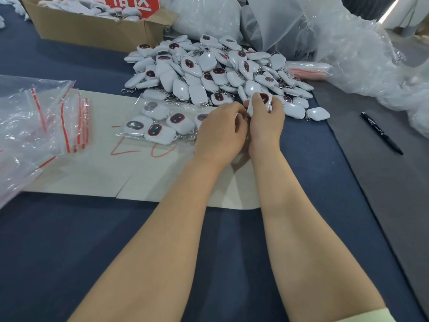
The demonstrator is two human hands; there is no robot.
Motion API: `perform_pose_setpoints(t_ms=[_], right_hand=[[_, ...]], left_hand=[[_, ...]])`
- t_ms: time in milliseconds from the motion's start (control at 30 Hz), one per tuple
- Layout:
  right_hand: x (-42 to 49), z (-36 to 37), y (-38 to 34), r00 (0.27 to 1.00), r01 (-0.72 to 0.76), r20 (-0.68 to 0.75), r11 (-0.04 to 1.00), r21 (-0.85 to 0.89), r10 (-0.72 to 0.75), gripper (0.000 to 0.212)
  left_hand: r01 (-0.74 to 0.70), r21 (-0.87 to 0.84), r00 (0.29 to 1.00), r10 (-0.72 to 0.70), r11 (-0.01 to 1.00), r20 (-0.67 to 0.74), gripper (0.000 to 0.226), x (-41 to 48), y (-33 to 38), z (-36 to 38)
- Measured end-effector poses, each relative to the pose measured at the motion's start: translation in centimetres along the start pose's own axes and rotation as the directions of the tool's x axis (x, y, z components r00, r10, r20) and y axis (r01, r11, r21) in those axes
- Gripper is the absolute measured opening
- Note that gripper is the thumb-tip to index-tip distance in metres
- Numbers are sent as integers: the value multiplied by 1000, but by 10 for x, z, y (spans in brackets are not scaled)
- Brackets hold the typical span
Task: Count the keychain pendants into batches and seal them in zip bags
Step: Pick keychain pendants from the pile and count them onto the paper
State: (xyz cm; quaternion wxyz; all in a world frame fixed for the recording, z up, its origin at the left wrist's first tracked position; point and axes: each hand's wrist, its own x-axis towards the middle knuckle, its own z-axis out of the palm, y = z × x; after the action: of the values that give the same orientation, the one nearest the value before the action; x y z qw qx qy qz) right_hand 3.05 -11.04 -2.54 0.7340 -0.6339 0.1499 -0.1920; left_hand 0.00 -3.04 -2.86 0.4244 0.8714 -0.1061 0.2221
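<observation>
Right hand point(267, 119): thumb and fingers curl round one keychain pendant point(262, 100) at the near edge of the pile.
Left hand point(220, 130): fingers curled, touching the right hand, over the right end of the zip bag point(160, 122); whether it pinches the film cannot be told.
Zip bag in hand: one, lying flat on a pale card sheet point(92, 168) just left of the hands, not yet sealed. At least five pendants show through it, and more may be hidden under the hand.
Progress: judged early to midway. This batch is being filled, and counting and sealing remain.
Loose pile point(209, 70): several dozen, too many to count, just beyond the hands.
Empty zip bags point(58, 117): one stack, left.
Cardboard box point(92, 29): one, far left, holding more pendants.
Pen point(380, 132): one, right on the counter point(69, 252).
</observation>
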Motion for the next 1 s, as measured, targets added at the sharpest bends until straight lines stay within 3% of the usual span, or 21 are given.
perform_pose_setpoints(t_ms=[100,233,300,367,433,500,567,900,1000], right_hand=[[2,-1,-1,998,-65,22,993,99,63,6],[4,-1,-1,996,-86,41,993,76,83,7],[3,-1,0,996,-68,64,997,35,66,8],[2,-1,0,994,-39,100,999,-13,40,8],[0,-3,0,988,1,151,998,-55,7,9],[-1,-4,0,980,40,199,997,-73,-25,11],[-1,-4,0,975,63,219,995,-73,-46,11],[-1,1,0,979,-39,202,999,-21,43,16],[-1,-1,1,972,9,236,998,-63,6,18]], left_hand=[[38,-139,984,-61,990,-168,21,2,2,-7],[225,-498,871,-402,837,-282,27,9,-1,-21],[280,-556,816,-499,783,-291,25,11,-5,-26],[298,-392,842,-433,870,-321,15,10,-9,-26],[292,-97,913,-307,952,-268,18,8,-13,-21],[285,191,953,-255,939,-166,29,6,-15,-14],[274,348,962,-249,897,-116,35,5,-16,-12],[254,479,964,-262,841,-50,45,3,-18,-9],[257,471,963,-265,844,-51,42,3,-19,-9]])
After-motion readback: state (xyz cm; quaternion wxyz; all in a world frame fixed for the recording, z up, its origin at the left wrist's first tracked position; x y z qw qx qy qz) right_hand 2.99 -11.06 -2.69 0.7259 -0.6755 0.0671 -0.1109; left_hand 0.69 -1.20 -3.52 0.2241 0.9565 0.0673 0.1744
